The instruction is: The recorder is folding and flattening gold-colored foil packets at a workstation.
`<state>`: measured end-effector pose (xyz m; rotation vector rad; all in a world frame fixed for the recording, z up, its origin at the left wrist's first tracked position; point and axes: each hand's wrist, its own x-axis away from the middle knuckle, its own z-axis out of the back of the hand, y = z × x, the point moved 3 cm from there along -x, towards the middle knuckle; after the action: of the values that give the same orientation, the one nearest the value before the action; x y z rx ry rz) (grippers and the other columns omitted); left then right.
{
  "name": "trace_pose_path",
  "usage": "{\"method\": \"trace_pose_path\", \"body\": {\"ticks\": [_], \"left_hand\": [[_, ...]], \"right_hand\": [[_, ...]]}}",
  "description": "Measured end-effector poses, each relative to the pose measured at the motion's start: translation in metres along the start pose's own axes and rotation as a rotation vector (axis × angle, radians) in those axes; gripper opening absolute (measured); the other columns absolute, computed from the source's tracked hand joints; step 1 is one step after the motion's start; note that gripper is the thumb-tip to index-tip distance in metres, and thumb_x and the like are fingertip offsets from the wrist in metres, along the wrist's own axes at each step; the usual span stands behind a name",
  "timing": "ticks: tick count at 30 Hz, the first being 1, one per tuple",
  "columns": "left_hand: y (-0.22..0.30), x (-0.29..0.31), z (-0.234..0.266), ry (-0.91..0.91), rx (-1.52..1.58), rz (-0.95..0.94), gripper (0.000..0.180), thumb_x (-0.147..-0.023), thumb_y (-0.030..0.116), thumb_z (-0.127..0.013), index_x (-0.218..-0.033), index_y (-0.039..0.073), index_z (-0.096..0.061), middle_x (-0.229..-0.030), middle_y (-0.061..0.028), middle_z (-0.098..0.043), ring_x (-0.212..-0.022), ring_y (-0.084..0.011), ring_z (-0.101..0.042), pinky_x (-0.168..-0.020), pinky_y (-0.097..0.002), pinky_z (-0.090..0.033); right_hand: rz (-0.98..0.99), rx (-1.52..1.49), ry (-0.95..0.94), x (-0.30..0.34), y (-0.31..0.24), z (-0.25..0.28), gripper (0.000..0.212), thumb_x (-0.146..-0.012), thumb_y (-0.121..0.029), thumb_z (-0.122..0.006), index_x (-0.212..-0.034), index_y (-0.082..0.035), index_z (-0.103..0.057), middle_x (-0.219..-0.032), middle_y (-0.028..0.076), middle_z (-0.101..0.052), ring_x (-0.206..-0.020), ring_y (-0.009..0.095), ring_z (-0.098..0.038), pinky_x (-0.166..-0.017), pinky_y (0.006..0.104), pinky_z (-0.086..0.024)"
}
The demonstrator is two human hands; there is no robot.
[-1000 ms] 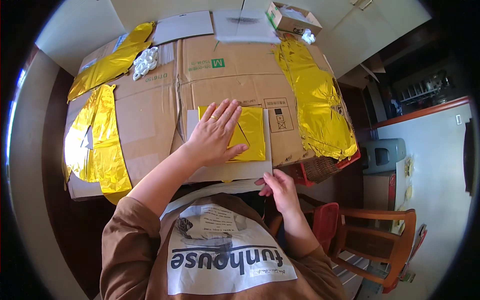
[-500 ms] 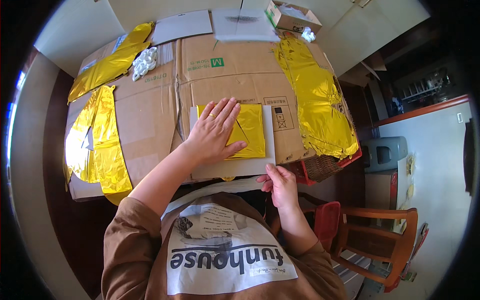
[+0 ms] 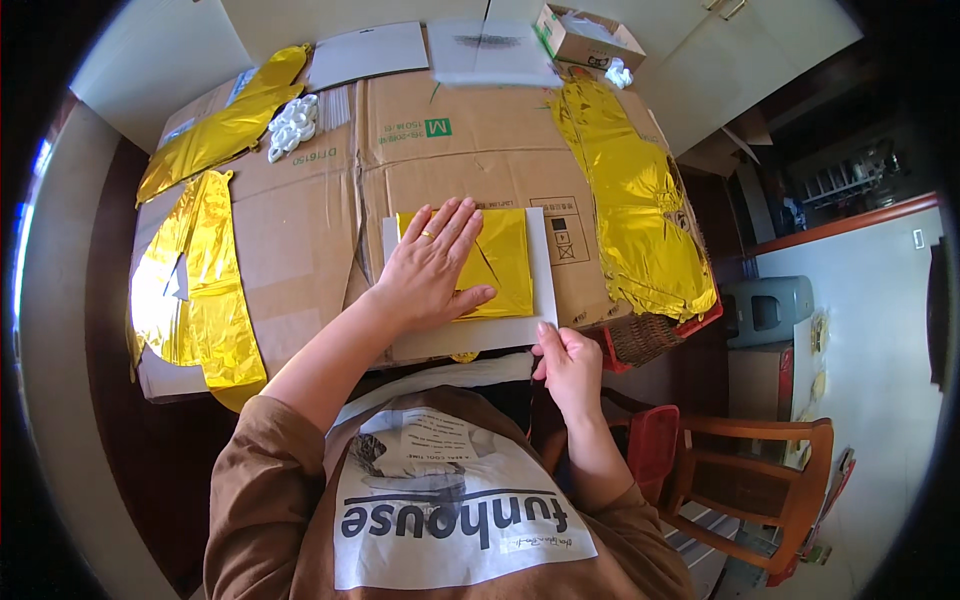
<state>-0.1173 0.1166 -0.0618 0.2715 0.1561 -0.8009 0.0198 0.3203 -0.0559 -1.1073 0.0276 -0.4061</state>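
Observation:
A folded piece of shiny gold foil (image 3: 508, 262), like a flattened foil balloon, lies on a white board (image 3: 543, 280) near the table's front edge. My left hand (image 3: 430, 265) rests flat over the foil's left part, fingers stretched together and thumb out, hiding some of it. At the board's near right corner is my right hand (image 3: 570, 368), its fingers curled and thumb against the corner in a pinch. A bit of gold foil (image 3: 464, 357) peeks out below the board's near edge.
Flat gold foil balloons lie at the left (image 3: 215, 270), far left (image 3: 225, 130) and right (image 3: 645, 200) of the cardboard-covered table (image 3: 300, 200). Behind are a white bundle (image 3: 292, 127), a grey-white board (image 3: 367, 55) and a small carton (image 3: 590, 38). A wooden chair (image 3: 760, 480) stands right.
My right hand has shifted slightly right along the board's corner, and its fingers are drawn in closer. My left hand stays flat on the foil.

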Motion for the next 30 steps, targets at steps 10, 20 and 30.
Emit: {"method": "trace_pose_path", "body": {"ticks": [10,20,30], "left_hand": [[-0.001,0.002,0.001,-0.053,-0.03,0.029,0.095,-0.098,0.069,-0.039,-0.158,-0.004,-0.027,-0.166,-0.0212,-0.026,-0.156,-0.0341,-0.019,-0.127,-0.0495,-0.011],[-0.001,-0.002,0.001,-0.016,0.021,0.01,0.097,-0.094,0.065,-0.046,-0.159,-0.003,-0.025,-0.166,-0.0209,-0.026,-0.156,-0.0342,-0.02,-0.127,-0.0497,-0.012],[-0.005,0.003,0.02,0.13,0.201,-0.016,0.09,-0.094,0.05,-0.057,-0.157,-0.006,-0.026,-0.162,-0.0258,-0.029,-0.153,-0.0394,-0.027,-0.125,-0.0529,-0.018]], "right_hand": [[0.243,0.721,0.181,-0.008,-0.053,0.028,0.044,-0.103,-0.037,-0.058,-0.077,-0.003,-0.07,-0.073,0.02,-0.07,-0.066,0.041,-0.068,-0.064,0.0508,-0.053],[0.697,0.802,-0.151,-0.096,-0.055,-0.065,0.078,-0.106,-0.056,-0.033,-0.158,0.003,-0.028,-0.165,0.024,-0.025,-0.155,0.037,-0.02,-0.125,0.0568,-0.007],[0.726,0.905,-0.109,-0.093,-0.045,-0.064,0.082,-0.103,-0.055,-0.044,-0.158,0.004,-0.027,-0.165,0.025,-0.025,-0.156,0.038,-0.018,-0.123,0.0617,-0.006]]}}
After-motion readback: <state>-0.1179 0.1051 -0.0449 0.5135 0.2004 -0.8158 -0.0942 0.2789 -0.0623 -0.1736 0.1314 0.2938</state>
